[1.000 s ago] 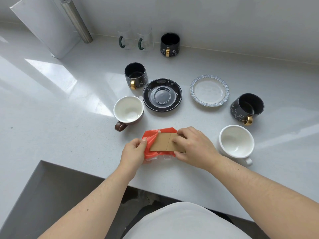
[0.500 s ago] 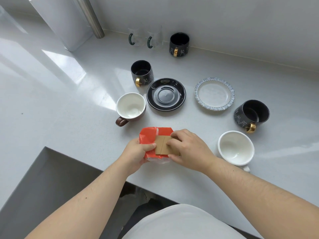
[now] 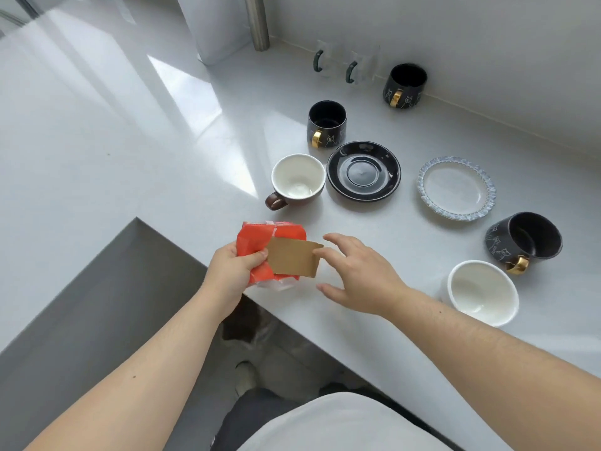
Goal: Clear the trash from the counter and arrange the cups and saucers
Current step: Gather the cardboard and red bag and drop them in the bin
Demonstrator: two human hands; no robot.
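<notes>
My left hand (image 3: 235, 273) grips a crumpled red wrapper (image 3: 260, 237) together with a flat brown cardboard sleeve (image 3: 292, 260), lifted just over the counter's front edge. My right hand (image 3: 357, 276) hovers beside the sleeve with fingers spread, holding nothing. On the white counter (image 3: 130, 157) stand a brown cup with white inside (image 3: 297, 179), a black saucer (image 3: 363, 170), a blue-rimmed white saucer (image 3: 457, 187), a white cup (image 3: 481, 291) and three black mugs with gold handles (image 3: 327, 126) (image 3: 405, 84) (image 3: 523, 240).
Two clear glass mugs with green handles (image 3: 344, 65) stand by the back wall. A steel post (image 3: 257, 21) and a white panel (image 3: 214, 24) rise at the back left. A grey recess (image 3: 97, 304) drops below the counter edge at the left.
My right hand has let go of the sleeve and opened. My left hand now holds wrapper and sleeve alone, lifted toward the counter edge. The view has swung left.
</notes>
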